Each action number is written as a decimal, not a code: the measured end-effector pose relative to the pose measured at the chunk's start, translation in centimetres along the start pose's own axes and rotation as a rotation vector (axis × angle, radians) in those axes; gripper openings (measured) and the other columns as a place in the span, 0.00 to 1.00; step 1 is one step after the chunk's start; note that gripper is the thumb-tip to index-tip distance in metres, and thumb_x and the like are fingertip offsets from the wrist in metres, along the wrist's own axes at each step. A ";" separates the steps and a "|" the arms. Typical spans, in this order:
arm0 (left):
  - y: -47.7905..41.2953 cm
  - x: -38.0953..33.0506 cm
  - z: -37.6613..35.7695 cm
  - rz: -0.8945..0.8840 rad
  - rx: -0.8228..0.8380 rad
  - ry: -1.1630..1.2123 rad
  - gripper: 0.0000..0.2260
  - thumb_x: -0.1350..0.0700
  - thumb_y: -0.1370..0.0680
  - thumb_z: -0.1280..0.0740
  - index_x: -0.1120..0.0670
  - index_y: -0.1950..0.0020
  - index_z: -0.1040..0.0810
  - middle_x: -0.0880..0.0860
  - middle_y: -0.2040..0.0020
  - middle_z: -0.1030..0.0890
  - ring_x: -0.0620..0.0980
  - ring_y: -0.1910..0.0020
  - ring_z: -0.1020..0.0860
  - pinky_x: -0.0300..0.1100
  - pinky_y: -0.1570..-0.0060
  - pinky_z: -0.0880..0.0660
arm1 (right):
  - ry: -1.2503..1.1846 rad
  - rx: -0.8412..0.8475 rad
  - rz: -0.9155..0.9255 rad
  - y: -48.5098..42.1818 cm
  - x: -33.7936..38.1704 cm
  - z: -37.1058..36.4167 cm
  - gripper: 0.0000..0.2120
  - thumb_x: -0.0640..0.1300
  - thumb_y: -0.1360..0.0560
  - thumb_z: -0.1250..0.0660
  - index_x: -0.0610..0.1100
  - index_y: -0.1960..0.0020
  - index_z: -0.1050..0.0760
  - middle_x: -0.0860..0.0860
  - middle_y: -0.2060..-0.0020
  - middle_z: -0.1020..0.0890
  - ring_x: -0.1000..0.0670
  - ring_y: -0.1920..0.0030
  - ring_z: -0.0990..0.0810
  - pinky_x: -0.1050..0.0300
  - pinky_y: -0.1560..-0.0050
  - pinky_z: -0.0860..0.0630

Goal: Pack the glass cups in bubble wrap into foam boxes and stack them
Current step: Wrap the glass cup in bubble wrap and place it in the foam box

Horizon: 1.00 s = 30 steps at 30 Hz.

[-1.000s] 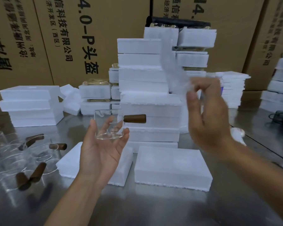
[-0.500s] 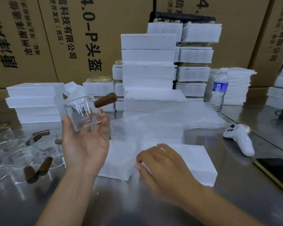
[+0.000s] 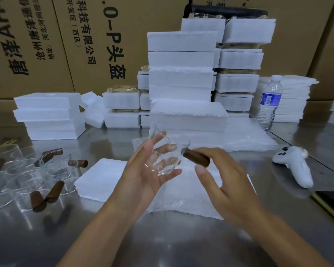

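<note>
My left hand [image 3: 143, 176] holds a clear glass cup [image 3: 167, 157] with a brown wooden handle [image 3: 196, 159], fingers curled behind the glass. My right hand [image 3: 226, 182] pinches that handle between forefinger and thumb. Both hands hover over a bubble wrap sheet [image 3: 181, 201], which is spread across a low foam box. A second low foam box [image 3: 100, 178] lies just left of it. Behind them rises a tall stack of foam boxes [image 3: 181, 74].
Several loose glass cups [image 3: 27, 176] with wooden handles lie at the left on the steel table [image 3: 162, 243]. More bubble wrap [image 3: 247, 139], a water bottle [image 3: 269, 105], a white controller [image 3: 295, 164] and a phone [image 3: 332, 203] are at the right. Cardboard cartons form the back wall.
My right hand laid the bubble wrap over the foam box, then rose to the cup's handle. My left hand brought the cup rightward and lower, over the wrap.
</note>
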State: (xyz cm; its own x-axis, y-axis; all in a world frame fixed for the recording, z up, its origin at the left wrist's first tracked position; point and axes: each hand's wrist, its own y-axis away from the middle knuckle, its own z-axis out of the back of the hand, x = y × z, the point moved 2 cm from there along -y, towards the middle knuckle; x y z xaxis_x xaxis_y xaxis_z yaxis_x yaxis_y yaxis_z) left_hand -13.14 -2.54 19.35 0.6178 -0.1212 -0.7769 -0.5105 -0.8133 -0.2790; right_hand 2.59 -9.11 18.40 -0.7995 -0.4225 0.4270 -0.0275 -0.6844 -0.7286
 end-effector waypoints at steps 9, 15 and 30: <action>0.0 0.8 -0.1 0.004 0.005 -0.274 0.38 0.34 0.48 0.21 0.50 0.42 0.20 0.50 0.49 0.16 0.52 0.52 0.17 0.42 0.59 0.21 | 0.107 0.134 0.002 -0.2 -1.2 1.1 0.14 0.54 0.24 0.42 0.53 0.42 0.24 0.67 0.58 0.24 0.60 0.55 0.25 0.65 0.55 0.30; 0.4 1.8 0.3 0.185 0.100 -0.342 0.53 0.37 0.47 0.20 0.51 0.28 0.38 0.47 0.38 0.20 0.53 0.42 0.20 0.41 0.50 0.22 | 0.146 -0.035 -0.033 -0.8 -1.9 2.3 0.10 0.46 0.22 0.38 0.47 0.44 0.22 0.59 0.55 0.26 0.58 0.56 0.27 0.70 0.57 0.31; -0.1 4.6 -2.8 -0.129 -0.038 -1.825 0.19 0.35 0.22 0.44 0.42 0.36 0.27 0.43 0.53 0.23 0.44 0.52 0.25 0.38 0.57 0.33 | 0.128 -0.180 -0.198 -1.0 -3.8 2.5 0.13 0.45 0.23 0.36 0.46 0.40 0.22 0.56 0.56 0.31 0.57 0.55 0.30 0.70 0.57 0.32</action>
State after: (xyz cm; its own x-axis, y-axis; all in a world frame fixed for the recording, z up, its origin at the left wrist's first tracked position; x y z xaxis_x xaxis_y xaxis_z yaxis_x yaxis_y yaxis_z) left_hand -8.55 -4.57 17.34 -0.7143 0.6147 -0.3345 -0.4897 -0.7805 -0.3887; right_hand 7.17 -8.36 18.82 -0.8369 -0.2045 0.5077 -0.2875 -0.6250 -0.7258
